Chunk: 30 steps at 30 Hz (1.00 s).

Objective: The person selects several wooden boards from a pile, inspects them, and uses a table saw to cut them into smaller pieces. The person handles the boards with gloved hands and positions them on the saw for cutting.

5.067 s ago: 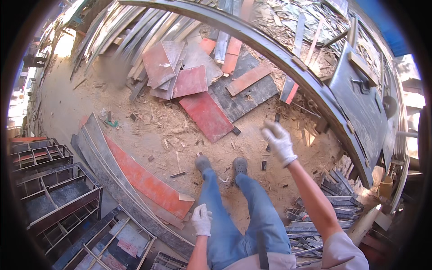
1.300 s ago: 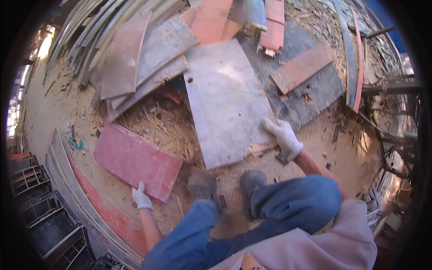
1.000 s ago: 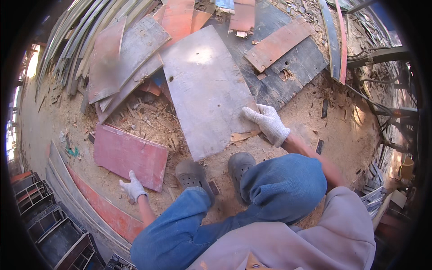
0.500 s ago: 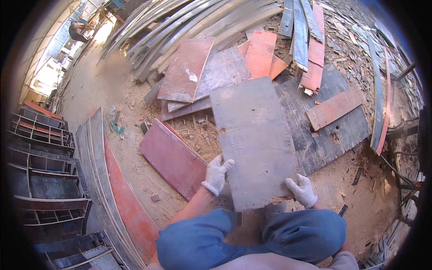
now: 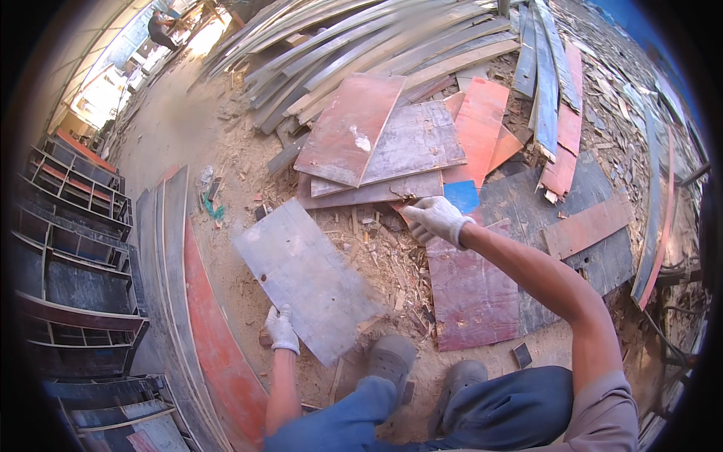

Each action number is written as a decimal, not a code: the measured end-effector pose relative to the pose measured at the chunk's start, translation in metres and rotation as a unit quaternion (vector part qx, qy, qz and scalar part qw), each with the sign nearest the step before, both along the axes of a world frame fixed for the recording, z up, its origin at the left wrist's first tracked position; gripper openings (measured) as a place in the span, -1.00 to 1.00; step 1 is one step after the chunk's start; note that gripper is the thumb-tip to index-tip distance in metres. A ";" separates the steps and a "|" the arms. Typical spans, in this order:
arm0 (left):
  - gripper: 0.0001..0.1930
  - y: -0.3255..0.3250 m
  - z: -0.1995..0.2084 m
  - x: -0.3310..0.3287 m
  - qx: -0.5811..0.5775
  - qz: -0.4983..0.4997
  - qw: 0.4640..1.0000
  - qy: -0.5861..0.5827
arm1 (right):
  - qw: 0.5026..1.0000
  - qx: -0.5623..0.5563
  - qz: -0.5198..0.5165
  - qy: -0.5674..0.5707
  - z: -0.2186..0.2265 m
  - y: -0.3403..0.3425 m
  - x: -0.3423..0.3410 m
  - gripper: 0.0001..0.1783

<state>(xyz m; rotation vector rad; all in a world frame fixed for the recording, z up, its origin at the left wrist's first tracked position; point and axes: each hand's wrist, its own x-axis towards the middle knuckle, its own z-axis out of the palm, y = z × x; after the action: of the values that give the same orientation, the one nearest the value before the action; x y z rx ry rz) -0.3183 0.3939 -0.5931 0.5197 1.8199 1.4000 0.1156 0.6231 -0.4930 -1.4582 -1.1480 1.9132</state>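
A grey wooden board [image 5: 305, 279] lies tilted to the left of my feet, over the spot where a maroon board was. My left hand [image 5: 282, 329] grips its near left edge, thumb on top. My right hand [image 5: 438, 220] reaches forward to the near edge of the board pile, its gloved fingers curled beside a small orange-brown edge. What is inside those fingers is hidden. Just below that hand are a blue piece [image 5: 462, 196] and a maroon board [image 5: 473, 301]. Stacked beyond it are a reddish-brown board [image 5: 350, 128] and a greyish-purple board [image 5: 422, 143].
Long curved strips [image 5: 376, 53] are heaped at the back. A large dark board [image 5: 546, 275] lies to the right with a reddish plank [image 5: 590, 224] on it. Dark framed panels [image 5: 79, 294] line the left. Another person [image 5: 161, 30] stands far off. Wood scraps and sawdust litter the ground.
The grey board has moved left and down, out of my right hand and still in my left. My right hand has reached forward to the pile. A maroon board and blue piece now show.
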 end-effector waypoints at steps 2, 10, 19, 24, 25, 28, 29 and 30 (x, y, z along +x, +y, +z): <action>-0.63 0.003 -0.012 -0.006 -0.057 -0.022 0.996 0.066 | 0.995 -0.019 -0.016 0.095 -0.044 0.050 -0.049 -0.64; -0.24 0.016 0.008 0.010 -0.125 -0.002 0.962 0.241 | 0.925 0.085 -0.299 -0.217 -0.115 0.136 -0.186 -0.55; -0.28 0.069 0.038 0.058 -0.048 -0.064 0.978 0.193 | 0.942 0.119 -0.120 -0.290 -0.072 0.122 -0.199 -0.32; -0.30 0.082 0.038 0.088 -0.032 -0.141 0.970 0.194 | 0.939 0.010 -0.271 -0.211 -0.059 0.117 -0.205 -0.22; -0.31 0.083 0.038 0.090 -0.022 -0.149 0.969 0.198 | 0.948 0.018 -0.288 -0.134 -0.057 0.117 -0.204 -0.35; -0.31 0.088 0.048 0.107 0.005 -0.149 0.970 0.190 | 0.938 0.052 -0.334 0.080 -0.069 0.120 -0.170 -0.72; -0.29 0.084 0.048 0.101 0.024 -0.132 0.977 0.164 | 0.951 0.037 -0.277 0.132 -0.050 0.116 -0.155 -0.78; -0.27 0.083 0.050 0.093 0.044 -0.113 0.983 0.137 | 0.958 0.023 -0.218 0.183 -0.027 0.116 -0.133 -0.81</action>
<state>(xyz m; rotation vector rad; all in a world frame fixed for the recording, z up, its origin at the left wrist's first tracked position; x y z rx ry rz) -0.2253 0.4768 -0.5436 0.9760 1.8468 1.3069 -0.0174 0.7395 -0.5201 -1.1472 -0.6337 1.7291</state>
